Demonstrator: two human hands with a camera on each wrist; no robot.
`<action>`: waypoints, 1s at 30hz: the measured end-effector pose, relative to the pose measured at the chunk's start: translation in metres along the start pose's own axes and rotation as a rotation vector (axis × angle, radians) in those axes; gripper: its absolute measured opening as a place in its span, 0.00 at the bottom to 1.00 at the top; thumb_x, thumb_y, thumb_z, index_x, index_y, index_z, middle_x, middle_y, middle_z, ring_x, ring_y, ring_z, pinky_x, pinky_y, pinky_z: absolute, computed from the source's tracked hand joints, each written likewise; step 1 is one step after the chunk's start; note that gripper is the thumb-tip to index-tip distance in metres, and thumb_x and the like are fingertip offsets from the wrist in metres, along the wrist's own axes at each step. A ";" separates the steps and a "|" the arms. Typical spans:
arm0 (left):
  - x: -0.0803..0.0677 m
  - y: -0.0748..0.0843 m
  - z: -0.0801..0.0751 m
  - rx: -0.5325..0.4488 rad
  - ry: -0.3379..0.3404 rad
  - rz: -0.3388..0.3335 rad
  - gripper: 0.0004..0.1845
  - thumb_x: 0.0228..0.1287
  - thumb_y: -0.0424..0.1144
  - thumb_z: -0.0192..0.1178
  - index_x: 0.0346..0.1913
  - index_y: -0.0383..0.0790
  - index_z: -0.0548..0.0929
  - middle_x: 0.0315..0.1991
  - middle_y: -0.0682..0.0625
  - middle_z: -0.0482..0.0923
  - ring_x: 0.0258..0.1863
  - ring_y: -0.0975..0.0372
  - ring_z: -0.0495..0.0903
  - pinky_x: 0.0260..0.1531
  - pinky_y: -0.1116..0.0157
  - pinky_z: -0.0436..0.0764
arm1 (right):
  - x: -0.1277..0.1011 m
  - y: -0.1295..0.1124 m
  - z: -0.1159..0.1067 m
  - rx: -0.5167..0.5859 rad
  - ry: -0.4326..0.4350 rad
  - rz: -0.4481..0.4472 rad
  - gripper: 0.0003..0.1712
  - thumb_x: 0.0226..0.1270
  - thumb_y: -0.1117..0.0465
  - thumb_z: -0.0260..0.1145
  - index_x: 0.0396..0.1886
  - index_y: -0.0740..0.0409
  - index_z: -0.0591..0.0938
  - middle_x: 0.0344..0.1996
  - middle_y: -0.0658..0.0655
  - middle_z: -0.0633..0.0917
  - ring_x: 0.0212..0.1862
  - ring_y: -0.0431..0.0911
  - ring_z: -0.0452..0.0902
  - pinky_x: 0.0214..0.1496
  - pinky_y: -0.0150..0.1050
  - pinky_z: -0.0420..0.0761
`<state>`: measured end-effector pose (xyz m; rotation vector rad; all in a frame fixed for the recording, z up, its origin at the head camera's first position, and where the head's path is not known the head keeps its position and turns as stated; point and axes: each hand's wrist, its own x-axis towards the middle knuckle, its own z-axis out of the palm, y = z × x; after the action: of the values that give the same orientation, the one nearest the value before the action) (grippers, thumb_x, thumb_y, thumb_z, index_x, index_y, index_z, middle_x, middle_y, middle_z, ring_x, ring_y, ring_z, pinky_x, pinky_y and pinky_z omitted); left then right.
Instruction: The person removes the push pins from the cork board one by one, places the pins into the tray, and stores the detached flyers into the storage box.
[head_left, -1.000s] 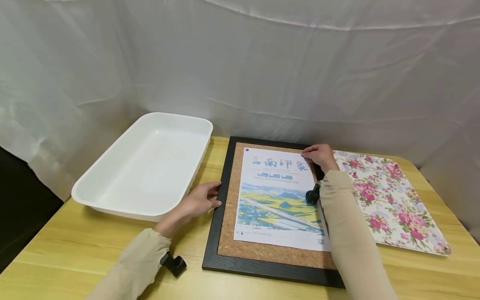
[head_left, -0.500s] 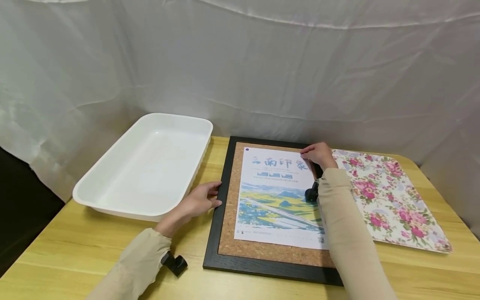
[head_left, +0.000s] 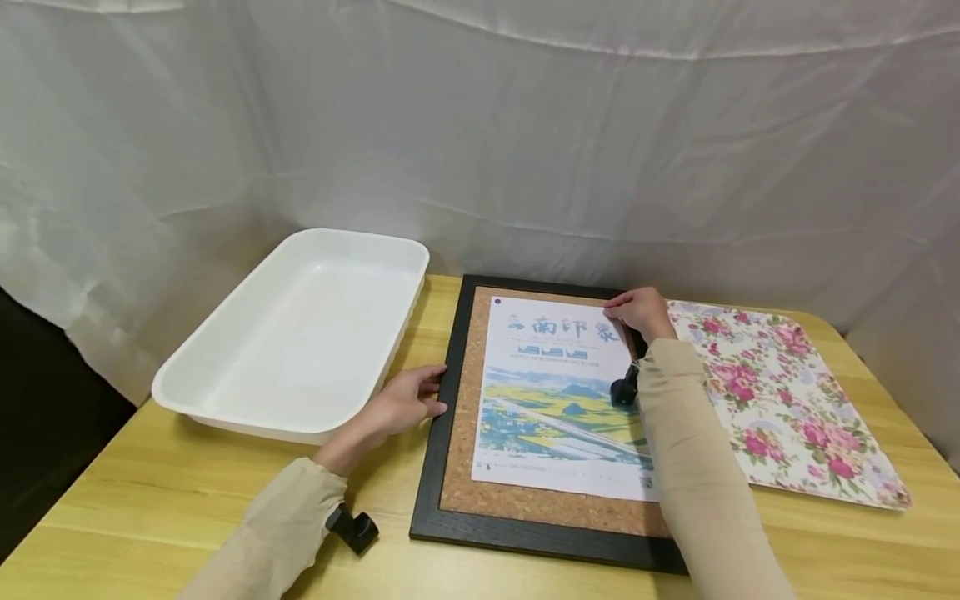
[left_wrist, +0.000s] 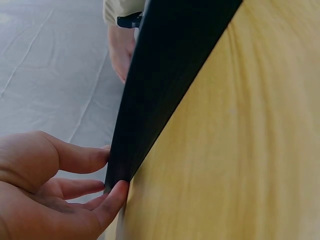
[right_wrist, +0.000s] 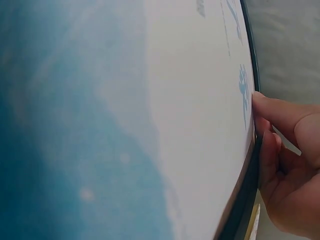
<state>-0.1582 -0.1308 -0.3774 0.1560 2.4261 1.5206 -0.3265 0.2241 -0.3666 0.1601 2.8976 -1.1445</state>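
A black-framed cork board (head_left: 431, 492) lies flat on the table with a landscape poster (head_left: 558, 400) on it. My left hand (head_left: 408, 400) rests against the frame's left edge. In the left wrist view its relaxed fingers (left_wrist: 95, 157) touch the black frame (left_wrist: 165, 75). My right hand (head_left: 633, 312) sits on the poster's top right corner. In the right wrist view its curled fingers (right_wrist: 280, 112) press the poster (right_wrist: 175, 100) and pinch a thin white sliver (right_wrist: 287, 141), apparently the paper's corner.
A deep white plastic tray (head_left: 240, 417) stands at the left of the wooden table (head_left: 150, 500). At the right of the board lies a flat floral tray (head_left: 780, 400). White cloth hangs behind.
Only the view has shifted slightly; both hands stay where they were on the frame and the poster corner.
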 end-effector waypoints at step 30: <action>0.001 0.002 0.001 0.015 0.016 -0.020 0.32 0.65 0.23 0.58 0.71 0.29 0.62 0.61 0.37 0.71 0.61 0.47 0.70 0.52 0.56 0.76 | -0.002 -0.004 0.003 -0.031 0.068 0.027 0.14 0.67 0.60 0.65 0.42 0.69 0.85 0.42 0.67 0.82 0.42 0.58 0.76 0.47 0.53 0.76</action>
<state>-0.1586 -0.1286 -0.3764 0.1226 2.4448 1.5010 -0.3253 0.2191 -0.3663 0.2417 2.9599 -1.1112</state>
